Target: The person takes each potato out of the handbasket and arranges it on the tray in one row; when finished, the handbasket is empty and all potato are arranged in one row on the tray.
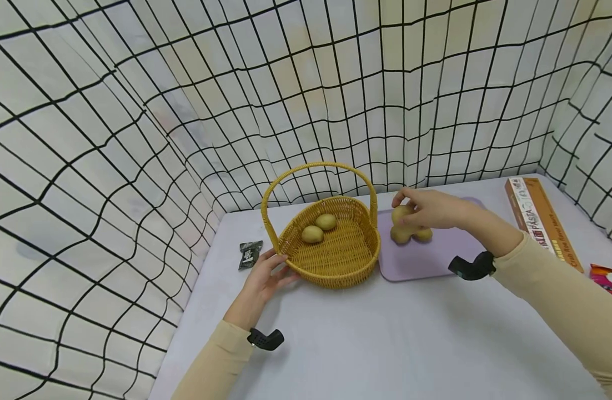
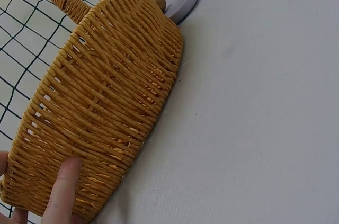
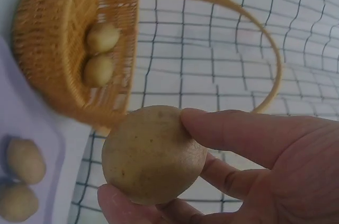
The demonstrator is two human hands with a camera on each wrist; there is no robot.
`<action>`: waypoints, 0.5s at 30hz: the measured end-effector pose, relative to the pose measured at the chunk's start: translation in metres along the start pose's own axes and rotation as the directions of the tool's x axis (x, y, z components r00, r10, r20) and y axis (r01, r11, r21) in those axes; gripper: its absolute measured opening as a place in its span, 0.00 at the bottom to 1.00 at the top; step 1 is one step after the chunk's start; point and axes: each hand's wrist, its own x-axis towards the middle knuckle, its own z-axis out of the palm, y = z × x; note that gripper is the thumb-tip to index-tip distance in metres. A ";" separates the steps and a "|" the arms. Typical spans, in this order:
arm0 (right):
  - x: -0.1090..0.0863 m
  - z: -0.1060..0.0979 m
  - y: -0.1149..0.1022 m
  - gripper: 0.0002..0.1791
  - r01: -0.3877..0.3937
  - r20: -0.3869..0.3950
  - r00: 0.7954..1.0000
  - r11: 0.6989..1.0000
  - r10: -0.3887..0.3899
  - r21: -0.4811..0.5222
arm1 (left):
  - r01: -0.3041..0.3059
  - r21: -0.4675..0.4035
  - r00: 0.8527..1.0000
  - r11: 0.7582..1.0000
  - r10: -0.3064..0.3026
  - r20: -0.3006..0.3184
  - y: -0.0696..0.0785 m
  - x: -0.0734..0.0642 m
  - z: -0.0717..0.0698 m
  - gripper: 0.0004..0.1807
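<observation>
Tan, near-round potato [image 3: 151, 152], long axis indeterminate: your right hand [image 1: 431, 209] pinches it above the tray [image 1: 421, 261], near the desk [image 1: 366, 339]'s far edge. Your left hand [image 1: 262, 280], partly spread, grips the basket [image 1: 338, 256]. Far-right corner box [image 1: 543, 222] reads "PASTA".

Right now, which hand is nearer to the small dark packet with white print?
The left hand, close beside the packet, touching the yellow woven basket; the right hand is across the basket, holding a round tan potato over the lilac rectangular tray.
</observation>
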 end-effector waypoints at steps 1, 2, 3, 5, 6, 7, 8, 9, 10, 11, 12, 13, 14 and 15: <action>0.002 -0.002 0.005 0.25 -0.015 0.007 1.000 1.000 0.015 0.008 | -0.001 0.001 1.000 1.000 0.001 0.001 0.000 0.000 0.000 0.39; 0.004 -0.004 0.011 0.26 -0.029 0.011 1.000 1.000 0.029 0.011 | -0.002 0.001 1.000 1.000 0.002 0.003 0.000 0.000 0.000 0.39; 0.006 -0.006 0.018 0.27 -0.042 0.013 0.999 0.999 0.042 0.013 | -0.003 0.001 1.000 1.000 0.003 0.003 0.000 0.001 -0.001 0.39; 0.012 -0.008 0.031 0.28 -0.085 0.011 0.996 0.996 0.085 0.019 | -0.004 0.001 1.000 1.000 0.004 0.004 0.001 0.001 -0.001 0.38; 0.014 -0.009 0.039 0.28 -0.102 0.006 0.995 0.994 0.102 0.022 | -0.005 0.001 1.000 1.000 0.005 0.005 0.001 0.001 -0.001 0.38; 0.017 -0.010 0.047 0.27 -0.118 -0.004 0.993 0.993 0.118 0.018 | -0.006 0.000 1.000 1.000 0.006 0.007 0.001 0.001 -0.001 0.38; 0.019 -0.010 0.055 0.27 -0.137 -0.013 0.990 0.990 0.137 0.019 | -0.006 0.000 1.000 1.000 0.006 0.007 0.001 0.001 -0.001 0.38; 0.020 -0.010 0.062 0.26 -0.156 -0.019 0.987 0.988 0.157 0.020 | -0.006 -0.001 1.000 1.000 0.006 0.008 0.001 0.001 -0.001 0.38; 0.021 -0.010 0.070 0.26 -0.173 -0.024 0.984 0.985 0.174 0.021 | -0.005 -0.001 1.000 1.000 0.005 0.009 0.000 0.001 -0.002 0.38; 0.022 -0.009 0.077 0.26 -0.188 -0.026 0.982 0.982 0.189 0.026 | -0.003 -0.002 1.000 1.000 0.003 0.009 0.000 0.001 -0.002 0.38; 0.023 -0.009 0.083 0.26 -0.201 -0.029 0.979 0.979 0.201 0.030 | -0.001 -0.004 1.000 1.000 0.001 0.009 0.000 0.001 -0.002 0.38; 0.023 -0.008 0.089 0.26 -0.211 -0.033 0.977 0.977 0.212 0.036 | 0.001 -0.008 1.000 1.000 -0.001 0.008 0.000 0.001 -0.002 0.38; 0.024 -0.007 0.095 0.26 -0.219 -0.037 0.975 0.975 0.221 0.042 | 0.001 -0.010 1.000 1.000 -0.001 0.006 -0.001 0.001 -0.001 0.38; 0.024 -0.006 0.100 0.27 -0.226 -0.041 0.973 0.973 0.228 0.052 | 0.002 -0.014 1.000 1.000 -0.002 0.004 0.000 0.001 -0.001 0.38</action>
